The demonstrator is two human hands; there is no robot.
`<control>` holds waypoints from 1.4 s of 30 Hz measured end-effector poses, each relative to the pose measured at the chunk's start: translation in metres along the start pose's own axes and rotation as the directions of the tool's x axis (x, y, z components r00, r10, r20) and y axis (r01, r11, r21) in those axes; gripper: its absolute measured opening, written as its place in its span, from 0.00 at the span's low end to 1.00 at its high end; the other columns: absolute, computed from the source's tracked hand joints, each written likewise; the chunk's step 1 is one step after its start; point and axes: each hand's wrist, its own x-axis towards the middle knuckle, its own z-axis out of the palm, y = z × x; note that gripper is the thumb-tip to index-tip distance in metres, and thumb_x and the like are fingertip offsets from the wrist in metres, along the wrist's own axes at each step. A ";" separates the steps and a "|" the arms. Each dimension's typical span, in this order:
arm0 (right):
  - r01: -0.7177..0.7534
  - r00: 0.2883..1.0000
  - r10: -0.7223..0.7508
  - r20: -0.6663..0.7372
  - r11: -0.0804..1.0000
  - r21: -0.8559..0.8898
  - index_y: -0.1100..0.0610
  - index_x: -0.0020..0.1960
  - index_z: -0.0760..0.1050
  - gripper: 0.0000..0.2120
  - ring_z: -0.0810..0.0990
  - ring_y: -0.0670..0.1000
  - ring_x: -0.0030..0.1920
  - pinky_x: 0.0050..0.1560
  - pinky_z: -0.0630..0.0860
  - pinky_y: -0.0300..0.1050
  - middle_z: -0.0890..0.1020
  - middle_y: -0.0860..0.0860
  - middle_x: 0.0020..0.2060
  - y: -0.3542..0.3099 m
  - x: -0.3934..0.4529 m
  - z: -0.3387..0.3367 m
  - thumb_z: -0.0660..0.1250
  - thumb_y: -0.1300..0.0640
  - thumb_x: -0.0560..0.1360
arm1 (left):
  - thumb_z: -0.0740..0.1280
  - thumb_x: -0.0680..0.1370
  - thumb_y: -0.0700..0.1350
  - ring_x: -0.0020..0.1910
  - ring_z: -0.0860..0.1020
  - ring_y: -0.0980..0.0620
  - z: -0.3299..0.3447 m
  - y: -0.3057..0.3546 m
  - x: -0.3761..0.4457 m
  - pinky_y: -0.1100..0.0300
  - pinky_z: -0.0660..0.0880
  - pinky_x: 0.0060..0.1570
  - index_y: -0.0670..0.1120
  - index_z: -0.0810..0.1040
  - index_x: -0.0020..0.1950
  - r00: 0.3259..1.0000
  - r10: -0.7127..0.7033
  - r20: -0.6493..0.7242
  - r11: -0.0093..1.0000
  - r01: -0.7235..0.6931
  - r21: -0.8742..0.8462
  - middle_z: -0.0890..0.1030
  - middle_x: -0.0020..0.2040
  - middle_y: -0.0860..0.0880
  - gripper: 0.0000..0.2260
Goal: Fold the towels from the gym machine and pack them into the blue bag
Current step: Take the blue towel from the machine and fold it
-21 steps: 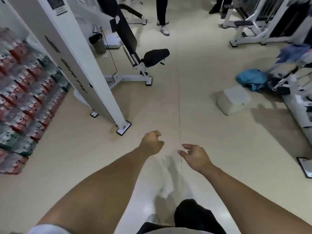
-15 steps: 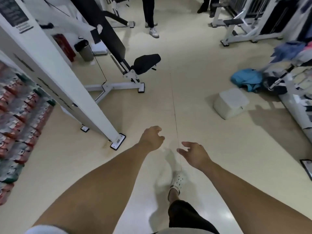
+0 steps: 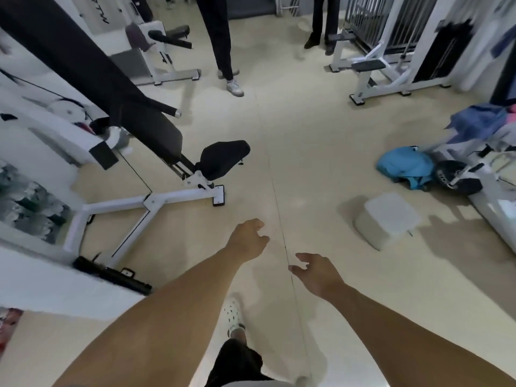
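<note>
Both my hands are empty. My left hand [image 3: 248,238] hangs with fingers loosely curled, gripping nothing; my right hand [image 3: 317,272] is relaxed, fingers spread over the floor [image 3: 293,152].

The towels [image 3: 480,121] sit at about two o'clock, a blue-purple heap draped over the white gym machine [image 3: 474,169] at the right edge. The blue bag [image 3: 405,166] lies slumped on the floor just left of that machine, at about one o'clock, beside a dark weight plate [image 3: 458,177]. A pale plastic box [image 3: 386,219] stands between me and the bag.

I judge the towels soft, light and limp, likely to sag and snag on the frame, so I would pinch one by two corners and lift it free. Their heap runs roughly nine to three along the frame; blur hides the edges. The bag is floppy too, its long axis about ten to four; I cannot tell where its mouth faces, so it will need holding open with one hand.
</note>
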 end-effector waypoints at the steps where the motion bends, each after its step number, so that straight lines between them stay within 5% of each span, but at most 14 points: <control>1: -0.004 1.000 0.004 -0.003 1.000 -0.006 0.51 0.75 0.71 0.28 0.77 0.49 0.68 0.69 0.71 0.44 0.76 0.47 0.71 -0.009 0.023 -0.007 0.67 0.41 0.78 | 0.69 0.79 0.47 0.67 0.76 0.49 -0.010 0.002 0.029 0.63 0.69 0.63 0.46 0.74 0.72 1.000 0.009 0.010 1.000 -0.009 0.021 0.77 0.70 0.47 0.21; 6: -0.102 0.993 0.103 -0.061 0.995 0.011 0.53 0.76 0.70 0.30 0.76 0.50 0.69 0.71 0.70 0.46 0.75 0.49 0.72 -0.044 0.131 -0.043 0.66 0.40 0.78 | 0.67 0.80 0.49 0.66 0.77 0.46 -0.056 0.020 0.169 0.55 0.72 0.66 0.46 0.73 0.72 0.992 0.070 0.100 0.990 -0.082 0.116 0.76 0.70 0.46 0.21; 15: -0.260 0.944 0.300 -0.136 0.932 0.252 0.53 0.76 0.70 0.30 0.78 0.49 0.67 0.69 0.72 0.45 0.75 0.49 0.72 -0.084 0.258 -0.126 0.68 0.41 0.78 | 0.64 0.83 0.49 0.74 0.69 0.47 -0.098 0.140 0.368 0.59 0.64 0.72 0.42 0.71 0.75 0.930 0.222 0.293 0.918 -0.301 0.259 0.71 0.75 0.46 0.22; 25: -0.327 0.885 0.413 -0.216 0.880 0.343 0.57 0.76 0.69 0.29 0.71 0.52 0.73 0.72 0.64 0.42 0.73 0.52 0.73 -0.019 0.410 -0.317 0.66 0.44 0.80 | 0.68 0.80 0.49 0.70 0.74 0.48 -0.045 0.324 0.552 0.60 0.68 0.67 0.44 0.75 0.71 0.897 0.237 0.373 0.890 -0.355 0.285 0.76 0.71 0.47 0.21; 42: -0.375 0.743 0.617 -0.259 0.704 0.602 0.55 0.76 0.68 0.33 0.74 0.50 0.70 0.70 0.72 0.46 0.74 0.50 0.73 0.094 0.592 -0.621 0.71 0.44 0.77 | 0.69 0.79 0.47 0.66 0.76 0.47 0.093 0.640 0.816 0.62 0.70 0.61 0.43 0.75 0.71 0.755 0.355 0.551 0.849 -0.507 0.147 0.78 0.68 0.45 0.22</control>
